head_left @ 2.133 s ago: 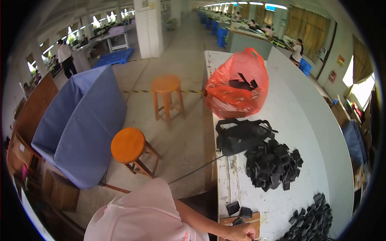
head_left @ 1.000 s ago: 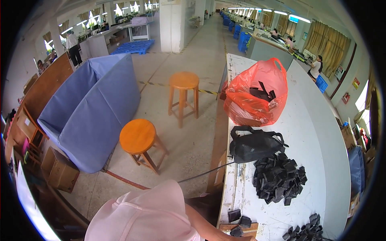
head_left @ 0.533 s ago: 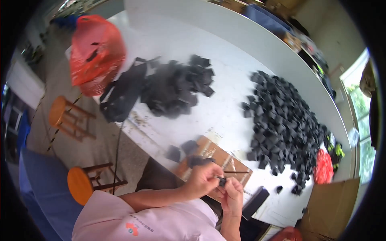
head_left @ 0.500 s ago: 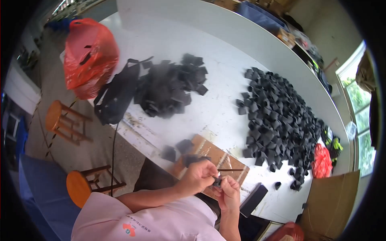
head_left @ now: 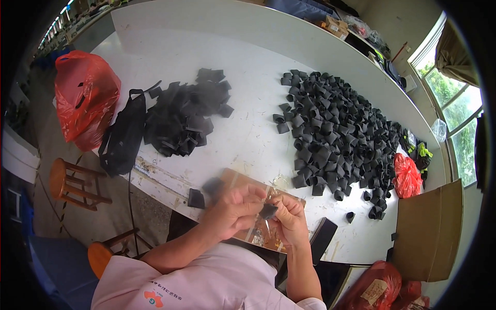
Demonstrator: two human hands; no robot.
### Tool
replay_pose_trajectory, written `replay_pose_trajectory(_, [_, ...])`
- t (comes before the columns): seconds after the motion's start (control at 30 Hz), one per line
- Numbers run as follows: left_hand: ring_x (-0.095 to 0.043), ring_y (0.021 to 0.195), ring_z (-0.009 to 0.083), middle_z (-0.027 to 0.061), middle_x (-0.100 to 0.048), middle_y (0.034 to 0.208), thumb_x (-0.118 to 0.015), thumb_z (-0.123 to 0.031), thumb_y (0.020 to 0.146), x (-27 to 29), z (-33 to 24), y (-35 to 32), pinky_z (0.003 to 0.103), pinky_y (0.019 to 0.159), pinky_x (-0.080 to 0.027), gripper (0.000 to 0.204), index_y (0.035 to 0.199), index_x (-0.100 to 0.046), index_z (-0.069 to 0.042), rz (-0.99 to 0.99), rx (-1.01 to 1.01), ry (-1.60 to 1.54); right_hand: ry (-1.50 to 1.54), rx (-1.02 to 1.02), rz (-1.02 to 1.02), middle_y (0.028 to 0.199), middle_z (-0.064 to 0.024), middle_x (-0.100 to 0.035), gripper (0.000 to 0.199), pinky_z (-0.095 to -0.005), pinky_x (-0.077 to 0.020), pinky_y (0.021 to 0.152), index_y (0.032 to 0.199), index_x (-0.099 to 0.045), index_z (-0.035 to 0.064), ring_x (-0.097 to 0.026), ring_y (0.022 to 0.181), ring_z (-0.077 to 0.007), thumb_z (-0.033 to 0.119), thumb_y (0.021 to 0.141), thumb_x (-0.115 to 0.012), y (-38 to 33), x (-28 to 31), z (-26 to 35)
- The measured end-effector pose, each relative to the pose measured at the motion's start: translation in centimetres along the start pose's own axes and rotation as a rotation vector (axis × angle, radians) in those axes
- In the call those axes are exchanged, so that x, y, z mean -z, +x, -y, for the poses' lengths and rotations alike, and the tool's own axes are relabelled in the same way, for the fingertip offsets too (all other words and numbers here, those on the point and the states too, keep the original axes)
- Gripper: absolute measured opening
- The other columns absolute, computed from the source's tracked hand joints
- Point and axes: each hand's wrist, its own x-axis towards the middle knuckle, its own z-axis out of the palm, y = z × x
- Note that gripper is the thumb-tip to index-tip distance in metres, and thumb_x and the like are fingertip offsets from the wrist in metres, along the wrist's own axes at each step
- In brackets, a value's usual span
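A long white table (head_left: 243, 119) carries everything. On it, right of the brown board (head_left: 243, 182), spreads one big heap of rolled black pieces (head_left: 338, 137), too many to count; left of the board lies one smaller heap of flat black pieces (head_left: 183, 116), with one black bag (head_left: 121, 137) and one red plastic bag (head_left: 85, 103) beyond. Over the board, the left hand (head_left: 235, 211) and right hand (head_left: 289, 219) meet, each grip closed on one small black piece (head_left: 267, 211) pinched between their fingertips.
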Motion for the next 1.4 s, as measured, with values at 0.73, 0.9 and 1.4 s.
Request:
replay_pose_trajectory(0.73, [-0.056, 0.085, 0.0202, 0.0112, -0.059, 0.089, -0.057, -0.002, 0.08, -0.6, -0.2, 0.4, 0.033, 0.079, -0.045, 0.005, 0.084, -0.059, -0.003, -0.007, -0.616, 0.553, -0.89, 0.701, -0.232, 0.075, -0.0055, -0.054, 0.028, -0.0229, -0.038, 0.047, 0.088, -0.06, 0.0013, -0.047, 0.056, -0.011, 0.013, 0.067, -0.074, -1.7, -2.5, 1.7])
replay_pose_trajectory(0.9, [-0.056, 0.088, 0.0241, 0.0125, -0.059, 0.091, -0.056, -0.003, 0.081, 0.3, -0.1, 0.2, 0.039, 0.085, -0.042, 0.005, 0.086, -0.058, -0.002, 0.003, -0.516, 0.272, -1.019, 0.72, -0.263, 0.072, -0.0062, -0.054, 0.02, -0.0245, -0.0394, 0.047, 0.086, -0.061, 0.0014, -0.049, 0.055, -0.0128, 0.008, 0.07, -0.07, -2.1, -2.1, 1.9])
replay_pose_trajectory(1.4, [-0.057, 0.084, 0.0148, 0.008, -0.061, 0.089, -0.056, 0.003, 0.08, -0.7, -0.8, 0.4, 0.028, 0.077, -0.046, 0.009, 0.087, -0.057, -0.001, 0.031, -0.628, 0.753, -0.655, 0.426, -0.152, 0.075, -0.0059, -0.058, 0.032, -0.023, -0.0422, 0.053, 0.101, -0.058, 0.0002, -0.054, 0.058, -0.0126, 0.002, 0.07, -0.067, -2.1, -0.8, 2.9])
